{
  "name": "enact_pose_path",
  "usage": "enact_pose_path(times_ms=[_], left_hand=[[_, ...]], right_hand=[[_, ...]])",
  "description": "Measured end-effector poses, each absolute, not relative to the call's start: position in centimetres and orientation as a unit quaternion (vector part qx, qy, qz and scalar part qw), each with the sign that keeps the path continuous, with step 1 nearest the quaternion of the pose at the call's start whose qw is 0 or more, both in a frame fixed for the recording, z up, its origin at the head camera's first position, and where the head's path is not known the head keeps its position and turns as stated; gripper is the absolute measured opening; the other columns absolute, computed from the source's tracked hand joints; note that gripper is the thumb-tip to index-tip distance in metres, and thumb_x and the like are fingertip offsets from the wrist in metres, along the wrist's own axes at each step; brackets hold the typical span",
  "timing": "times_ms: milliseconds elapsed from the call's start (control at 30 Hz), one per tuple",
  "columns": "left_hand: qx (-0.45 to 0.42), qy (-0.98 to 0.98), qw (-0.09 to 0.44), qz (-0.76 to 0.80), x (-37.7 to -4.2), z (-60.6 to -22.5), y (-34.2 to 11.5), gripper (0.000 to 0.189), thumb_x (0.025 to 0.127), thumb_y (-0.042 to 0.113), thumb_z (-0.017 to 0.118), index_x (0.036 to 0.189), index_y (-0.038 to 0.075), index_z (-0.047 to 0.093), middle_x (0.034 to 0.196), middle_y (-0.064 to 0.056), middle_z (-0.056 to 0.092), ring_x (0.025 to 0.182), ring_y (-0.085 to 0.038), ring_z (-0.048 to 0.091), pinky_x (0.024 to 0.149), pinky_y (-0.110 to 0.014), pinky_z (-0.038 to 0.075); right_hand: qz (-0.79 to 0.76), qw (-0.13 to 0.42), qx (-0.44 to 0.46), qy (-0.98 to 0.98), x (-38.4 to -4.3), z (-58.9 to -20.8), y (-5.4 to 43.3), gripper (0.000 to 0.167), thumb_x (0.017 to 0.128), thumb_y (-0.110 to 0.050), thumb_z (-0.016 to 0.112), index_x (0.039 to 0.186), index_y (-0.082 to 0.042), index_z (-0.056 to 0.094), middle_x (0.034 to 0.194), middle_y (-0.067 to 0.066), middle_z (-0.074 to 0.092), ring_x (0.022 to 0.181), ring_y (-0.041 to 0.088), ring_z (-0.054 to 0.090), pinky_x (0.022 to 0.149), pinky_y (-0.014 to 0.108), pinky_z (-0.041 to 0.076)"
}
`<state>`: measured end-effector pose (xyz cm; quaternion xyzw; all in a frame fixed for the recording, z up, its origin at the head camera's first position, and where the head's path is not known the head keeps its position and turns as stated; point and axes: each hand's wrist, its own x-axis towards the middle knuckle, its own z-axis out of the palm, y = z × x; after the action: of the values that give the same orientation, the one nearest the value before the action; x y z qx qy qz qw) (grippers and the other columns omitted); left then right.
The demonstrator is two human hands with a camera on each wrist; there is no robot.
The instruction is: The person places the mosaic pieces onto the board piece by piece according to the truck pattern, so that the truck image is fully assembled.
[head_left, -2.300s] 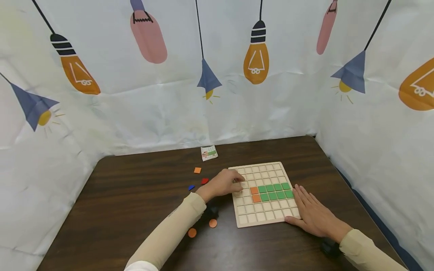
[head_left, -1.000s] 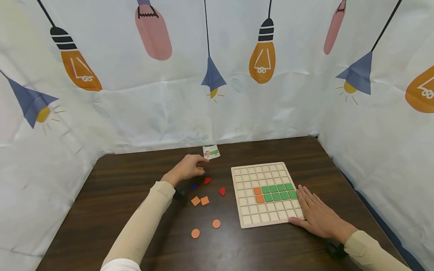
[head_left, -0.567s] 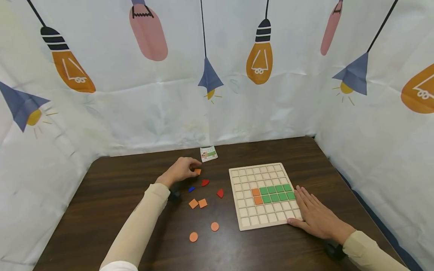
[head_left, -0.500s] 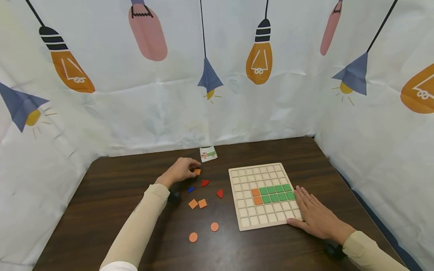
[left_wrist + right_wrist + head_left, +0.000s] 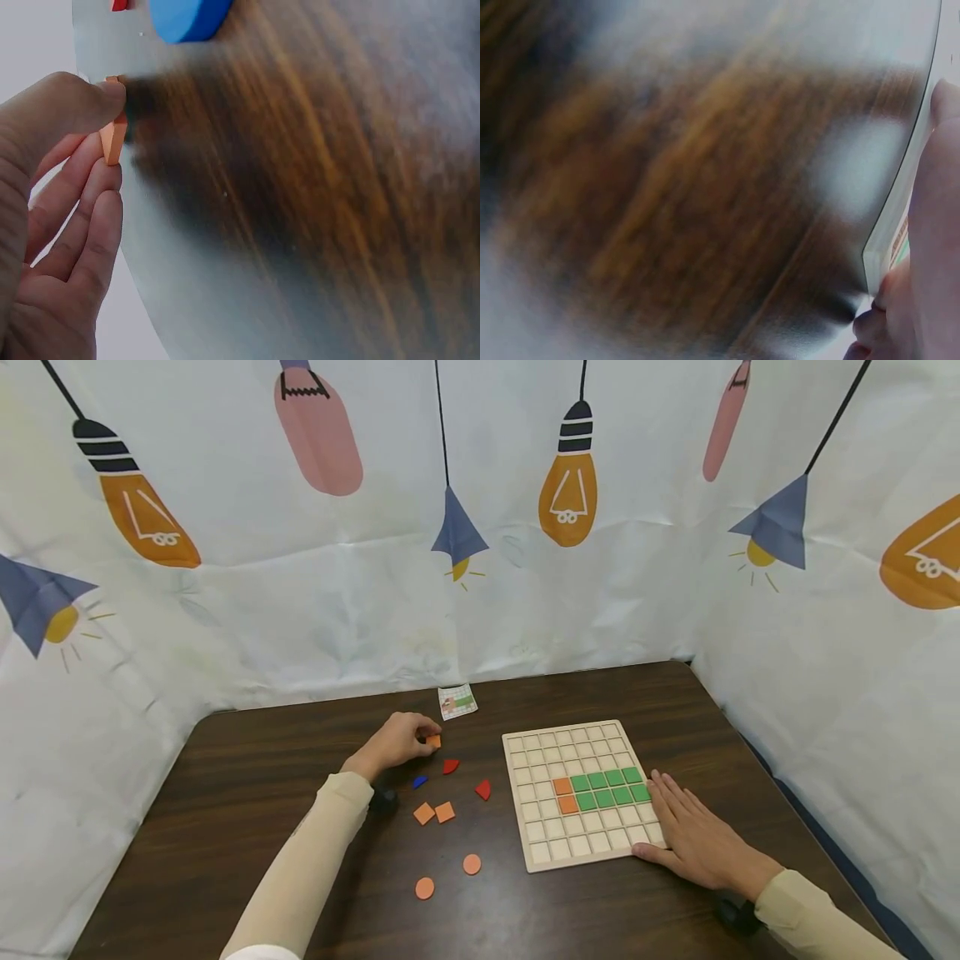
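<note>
In the head view my left hand is at the far left-middle of the table, pinching an orange square tile. The left wrist view shows that orange tile on edge between thumb and fingertips, close over the dark wood. My right hand lies with straight fingers along the right edge of a pale wooden grid board. Two orange squares and a double row of green squares fill cells in its middle and right. In the right wrist view, the right hand touches the board's side.
Between arm and board lie a red wedge, another red piece, a blue piece, two orange squares and two orange discs. A small printed card lies near the table's back edge.
My left hand has moved from over the board's left side leftward to the orange square, and now pinches it. The right hand stays at the board's edge.
</note>
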<state>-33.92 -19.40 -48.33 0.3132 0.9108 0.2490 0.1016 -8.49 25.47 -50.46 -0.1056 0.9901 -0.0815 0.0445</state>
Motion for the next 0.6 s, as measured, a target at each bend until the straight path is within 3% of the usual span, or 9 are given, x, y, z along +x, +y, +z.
enact_pose_path(times_ms=[600], left_hand=[[0.325, 0.899, 0.100, 0.278, -32.1, -47.8, -16.3, 0.033, 0.093, 0.016, 0.075, 0.124, 0.006, 0.075, 0.120, -0.010, 0.076, 0.103, -0.023, 0.073, 0.084, -0.037, 0.062]], right_hand=[[-0.092, 0.046, -0.109, 0.989, -8.4, -50.5, 25.6, 0.102, 0.097, -0.068, 0.055, 0.162, 0.005, 0.025, 0.169, 0.028, 0.022, 0.156, 0.049, 0.027, 0.122, 0.065, 0.030]])
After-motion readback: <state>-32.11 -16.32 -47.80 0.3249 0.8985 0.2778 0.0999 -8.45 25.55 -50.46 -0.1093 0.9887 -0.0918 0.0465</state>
